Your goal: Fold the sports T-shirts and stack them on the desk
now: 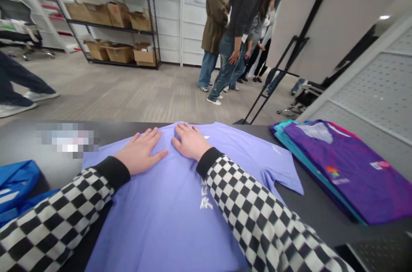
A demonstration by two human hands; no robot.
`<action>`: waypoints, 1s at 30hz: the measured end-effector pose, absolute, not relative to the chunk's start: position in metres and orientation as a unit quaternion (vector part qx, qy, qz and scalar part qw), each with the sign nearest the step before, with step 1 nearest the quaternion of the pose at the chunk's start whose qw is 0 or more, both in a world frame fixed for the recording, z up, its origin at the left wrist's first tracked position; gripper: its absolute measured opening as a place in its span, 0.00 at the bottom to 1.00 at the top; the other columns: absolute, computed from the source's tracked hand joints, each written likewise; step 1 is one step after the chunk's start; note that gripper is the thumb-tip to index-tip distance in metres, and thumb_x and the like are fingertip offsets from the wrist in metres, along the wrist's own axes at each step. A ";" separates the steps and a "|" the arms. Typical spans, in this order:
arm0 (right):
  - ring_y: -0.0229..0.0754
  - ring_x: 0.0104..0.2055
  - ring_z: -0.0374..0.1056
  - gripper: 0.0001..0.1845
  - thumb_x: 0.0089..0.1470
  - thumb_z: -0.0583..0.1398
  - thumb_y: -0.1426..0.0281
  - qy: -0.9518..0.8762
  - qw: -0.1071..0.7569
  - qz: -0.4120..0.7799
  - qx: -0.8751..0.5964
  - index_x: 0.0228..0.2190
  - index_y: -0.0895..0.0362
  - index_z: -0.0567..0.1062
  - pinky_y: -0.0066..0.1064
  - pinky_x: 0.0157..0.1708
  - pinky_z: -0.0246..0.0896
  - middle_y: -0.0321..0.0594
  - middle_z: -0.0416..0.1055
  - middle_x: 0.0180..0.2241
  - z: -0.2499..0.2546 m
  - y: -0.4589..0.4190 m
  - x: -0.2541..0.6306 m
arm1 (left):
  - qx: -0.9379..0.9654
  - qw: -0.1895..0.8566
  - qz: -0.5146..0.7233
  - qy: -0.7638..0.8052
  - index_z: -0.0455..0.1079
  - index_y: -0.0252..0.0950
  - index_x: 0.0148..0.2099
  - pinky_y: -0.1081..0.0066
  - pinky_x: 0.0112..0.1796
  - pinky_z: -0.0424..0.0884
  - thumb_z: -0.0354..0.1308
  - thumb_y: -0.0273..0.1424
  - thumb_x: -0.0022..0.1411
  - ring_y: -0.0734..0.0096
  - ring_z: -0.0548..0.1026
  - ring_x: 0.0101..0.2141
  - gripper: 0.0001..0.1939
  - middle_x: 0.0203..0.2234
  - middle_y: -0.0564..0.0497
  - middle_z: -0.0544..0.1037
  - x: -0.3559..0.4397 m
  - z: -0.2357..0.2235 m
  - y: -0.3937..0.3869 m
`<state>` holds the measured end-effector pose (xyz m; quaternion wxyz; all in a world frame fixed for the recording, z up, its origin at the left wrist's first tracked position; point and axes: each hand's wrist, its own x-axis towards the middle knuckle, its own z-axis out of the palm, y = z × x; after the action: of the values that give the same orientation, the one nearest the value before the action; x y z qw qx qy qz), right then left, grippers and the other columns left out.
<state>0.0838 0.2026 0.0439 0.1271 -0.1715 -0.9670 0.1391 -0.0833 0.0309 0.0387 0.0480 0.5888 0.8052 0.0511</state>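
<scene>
A lavender T-shirt (167,212) lies spread on the black table (19,139), its collar end toward the far edge. White printed characters show on its front, partly covered by my right forearm. My left hand (141,149) rests on the upper left part of the shirt, palm down, fingers stretched out. Flat near the collar, my right hand (191,141) presses on the fabric with its fingers apart. The right sleeve of the shirt spreads out to the right, with a fold at its underside. My left arm hides part of the other side.
Folded purple and teal shirts (347,173) are stacked on the right. A blue garment (19,186) lies at the left edge. Beyond the table are a shelf with cardboard boxes (119,53), several standing people (238,27) and a board on a black stand (273,79).
</scene>
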 end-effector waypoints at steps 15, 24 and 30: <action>0.60 0.81 0.52 0.31 0.78 0.52 0.51 -0.968 0.118 0.133 -0.178 0.70 0.56 0.69 0.62 0.78 0.45 0.53 0.60 0.78 0.047 0.202 0.084 | 0.575 0.012 0.039 0.817 0.54 0.31 0.84 0.40 0.75 0.48 0.42 0.59 0.74 0.41 0.52 0.80 0.49 0.81 0.36 0.52 -0.102 0.028 0.021; 0.63 0.82 0.47 0.41 0.77 0.49 0.43 -0.970 0.092 0.135 -0.178 0.75 0.57 0.65 0.64 0.79 0.41 0.54 0.54 0.80 0.046 0.202 0.082 | 0.572 0.035 0.069 0.817 0.54 0.28 0.83 0.37 0.76 0.45 0.44 0.60 0.73 0.40 0.50 0.80 0.51 0.81 0.31 0.50 -0.096 0.041 0.025; 0.54 0.83 0.47 0.33 0.79 0.51 0.53 -0.952 0.119 0.196 -0.204 0.75 0.55 0.66 0.58 0.80 0.42 0.49 0.56 0.79 0.070 0.220 0.094 | 0.572 0.049 0.089 0.814 0.55 0.28 0.83 0.39 0.76 0.43 0.46 0.59 0.73 0.41 0.50 0.80 0.51 0.81 0.30 0.50 -0.096 0.041 0.026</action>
<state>0.0939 0.2205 0.0702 0.1189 -0.2039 -0.9517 0.1964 -0.0960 0.0257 0.0413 0.0486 0.5725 0.8136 0.0894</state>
